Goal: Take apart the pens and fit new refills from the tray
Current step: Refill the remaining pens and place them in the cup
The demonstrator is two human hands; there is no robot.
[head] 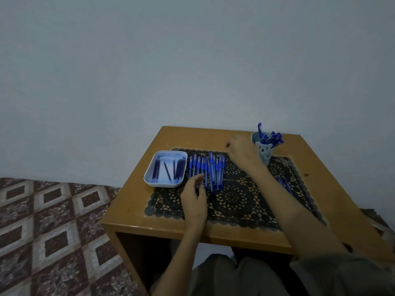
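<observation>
Several blue pens (210,170) lie side by side on a black lace mat (235,199) on the small wooden table (132,210). Left of them sits a white tray (149,170) with several dark refills (171,170) in it. My left hand (194,201) rests on the mat, its fingertips touching the near ends of the leftmost pens. My right hand (241,150) reaches over the mat's far edge, blurred, just left of a pale bear-faced cup (265,154) full of blue pens. Whether this hand holds anything does not show.
More blue pens (284,184) lie on the mat's right side, partly hidden behind my right forearm. The table stands against a plain wall. A patterned tiled floor (53,231) lies to the left, and my knees are under the table's front edge.
</observation>
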